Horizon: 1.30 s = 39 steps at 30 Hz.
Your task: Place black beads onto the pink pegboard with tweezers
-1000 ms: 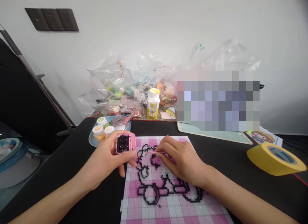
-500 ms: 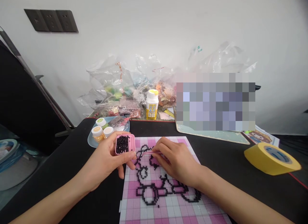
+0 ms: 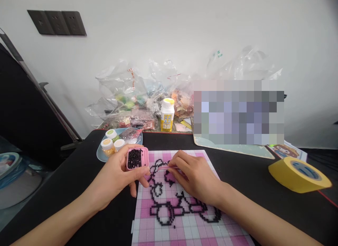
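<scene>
Right hand a touch nearer the left, pink tweezers above the beadwork

The left hand (image 3: 118,166) grasps a small pink tray (image 3: 145,159) between thumb and fingers; the right hand (image 3: 191,170) pinches thin pink tweezers (image 3: 165,167), whose tip points toward the left hand. Compared with a second ago, the right hand and tweezers have shifted slightly toward the tray, while the left hand keeps its grip and place. Whether the tweezers carry a bead is too small to tell.

In the tray, black beads (image 3: 135,158) crowd the side nearer the left palm, with only a few scattered on the other side. Under the right hand and running toward the wearer lies a pegboard (image 3: 195,232) in pink and white checks. Its black bead outline (image 3: 173,215) forms loops, a ring and bumpy curves, partly covered by the right hand; one loose-looking bead (image 3: 174,227) sits apart below the ring.

Just beyond the left hand, a blue plate (image 3: 99,152) bears three lidded jars (image 3: 107,143) and a packet (image 3: 129,133). Beyond the gap between the hands stands a yellow-and-white bottle (image 3: 167,115), before clear plastic bags (image 3: 121,80). Well right of the right hand, a yellow tape roll (image 3: 280,173) rests on the black bench (image 3: 111,217).
</scene>
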Tool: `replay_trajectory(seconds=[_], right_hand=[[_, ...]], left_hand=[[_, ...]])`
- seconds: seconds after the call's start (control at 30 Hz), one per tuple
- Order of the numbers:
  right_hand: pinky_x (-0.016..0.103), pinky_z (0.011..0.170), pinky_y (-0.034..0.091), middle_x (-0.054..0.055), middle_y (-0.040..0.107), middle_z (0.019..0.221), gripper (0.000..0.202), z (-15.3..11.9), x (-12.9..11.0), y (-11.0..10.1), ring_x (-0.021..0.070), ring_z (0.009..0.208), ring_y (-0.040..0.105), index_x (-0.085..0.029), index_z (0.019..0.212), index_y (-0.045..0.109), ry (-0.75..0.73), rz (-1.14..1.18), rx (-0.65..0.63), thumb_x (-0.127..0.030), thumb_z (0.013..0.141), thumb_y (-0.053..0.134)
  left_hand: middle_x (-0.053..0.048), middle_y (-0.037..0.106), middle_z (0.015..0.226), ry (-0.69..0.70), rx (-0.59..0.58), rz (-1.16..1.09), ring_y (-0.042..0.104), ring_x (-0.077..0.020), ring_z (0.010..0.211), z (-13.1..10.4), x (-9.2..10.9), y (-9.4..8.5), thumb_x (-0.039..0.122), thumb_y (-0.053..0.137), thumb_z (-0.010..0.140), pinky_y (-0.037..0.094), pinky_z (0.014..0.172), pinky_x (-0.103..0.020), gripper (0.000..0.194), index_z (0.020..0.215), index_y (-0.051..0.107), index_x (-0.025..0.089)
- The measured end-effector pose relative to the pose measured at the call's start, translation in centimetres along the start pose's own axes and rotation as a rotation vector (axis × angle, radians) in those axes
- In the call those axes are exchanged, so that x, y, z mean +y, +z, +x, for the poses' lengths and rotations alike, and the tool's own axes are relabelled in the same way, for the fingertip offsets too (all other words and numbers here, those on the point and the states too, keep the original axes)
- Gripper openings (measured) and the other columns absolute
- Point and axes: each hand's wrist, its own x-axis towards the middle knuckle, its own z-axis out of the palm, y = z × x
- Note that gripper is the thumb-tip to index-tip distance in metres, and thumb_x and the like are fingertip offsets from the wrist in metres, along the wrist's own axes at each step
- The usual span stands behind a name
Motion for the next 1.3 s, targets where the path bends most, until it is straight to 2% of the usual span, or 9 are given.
replay_trajectory(seconds=[0.53, 0.73, 1.07, 1.3], right_hand=[[0.025, 0.051, 0.041, 0.004, 0.065, 0.083, 0.022, -0.07, 0.19, -0.05, 0.0144, 0.064, 0.06, -0.015, 0.091, 0.063, -0.015, -0.014, 0.018, -0.021, 0.103, 0.045], [0.025, 0.052, 0.042, 0.004, 0.065, 0.082, 0.021, -0.06, 0.14, -0.27, 0.0134, 0.063, 0.059, -0.015, 0.091, 0.063, -0.002, -0.014, 0.003, -0.021, 0.103, 0.046], [0.024, 0.053, 0.042, 0.004, 0.064, 0.083, 0.021, -0.09, 0.06, -0.22, 0.0132, 0.063, 0.058, -0.016, 0.091, 0.063, -0.001, 0.001, -0.016, -0.021, 0.102, 0.046], [0.024, 0.054, 0.042, 0.004, 0.065, 0.084, 0.02, -0.13, 0.07, -0.21, 0.0138, 0.066, 0.06, -0.016, 0.093, 0.063, -0.003, 0.006, -0.034, -0.022, 0.102, 0.047]], left_hand=[[0.004, 0.071, 0.067, 0.012, 0.03, -0.044, 0.055, -0.0063, 0.033, 0.04, 0.14, 0.22, 0.031, 0.08, 0.08, 0.047, 0.033, -0.014, 0.048, 0.117, 0.051, 0.018], [0.004, 0.069, 0.068, 0.017, 0.031, -0.047, 0.07, -0.0163, 0.048, -0.15, 0.27, 0.31, 0.031, 0.081, 0.078, 0.049, 0.032, -0.016, 0.049, 0.116, 0.052, 0.02], [0.004, 0.069, 0.066, 0.02, 0.012, -0.069, 0.073, -0.0182, 0.053, -0.08, 0.38, 0.29, 0.03, 0.08, 0.08, 0.048, 0.032, -0.014, 0.048, 0.116, 0.051, 0.019], [0.004, 0.068, 0.069, 0.02, 0.008, -0.064, 0.071, -0.0155, 0.049, -0.1, 0.51, 0.26, 0.031, 0.08, 0.081, 0.048, 0.032, -0.014, 0.047, 0.117, 0.052, 0.02]])
